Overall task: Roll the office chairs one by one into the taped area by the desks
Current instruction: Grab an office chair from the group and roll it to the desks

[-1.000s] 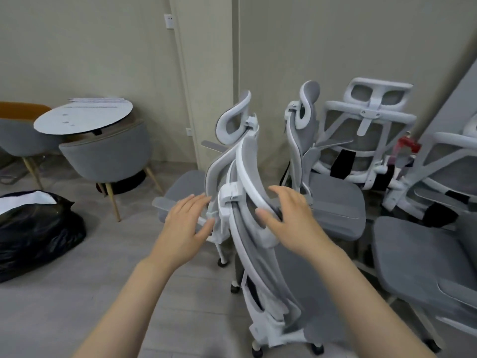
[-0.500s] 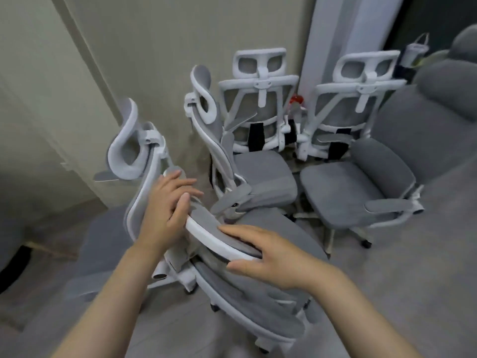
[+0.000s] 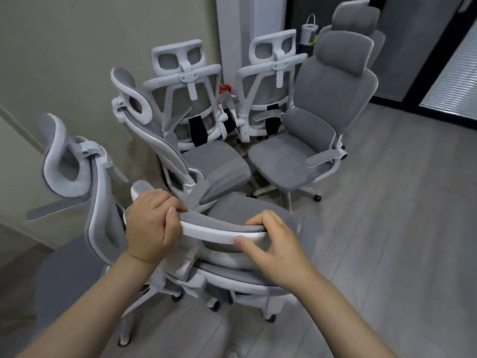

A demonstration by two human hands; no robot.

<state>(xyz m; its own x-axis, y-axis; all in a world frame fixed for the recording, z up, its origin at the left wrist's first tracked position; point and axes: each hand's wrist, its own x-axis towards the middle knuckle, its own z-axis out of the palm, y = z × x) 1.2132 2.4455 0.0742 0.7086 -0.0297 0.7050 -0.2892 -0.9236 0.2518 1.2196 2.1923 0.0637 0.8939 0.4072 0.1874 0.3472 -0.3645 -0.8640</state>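
Note:
A grey-and-white office chair (image 3: 103,202) stands right in front of me, its curved headrest at the left. Both hands hold its padded armrest (image 3: 214,227). My left hand (image 3: 149,226) grips the armrest's near-left end with fingers wrapped over the top. My right hand (image 3: 273,244) grips the right end, thumb on the white rim and fingers curled over the grey pad. The chair's wheels show below my wrists on the floor.
Several more grey office chairs crowd the corner behind: one (image 3: 196,161) side-on just past the held chair, two (image 3: 185,81) backed to the wall, and a padded one (image 3: 317,130) facing me. Open wood-look floor (image 3: 400,228) lies to the right. A beige wall stands left.
My view swung right, away from the round table. Both hands moved from the chair's backrest frame to its armrest and closed around it.

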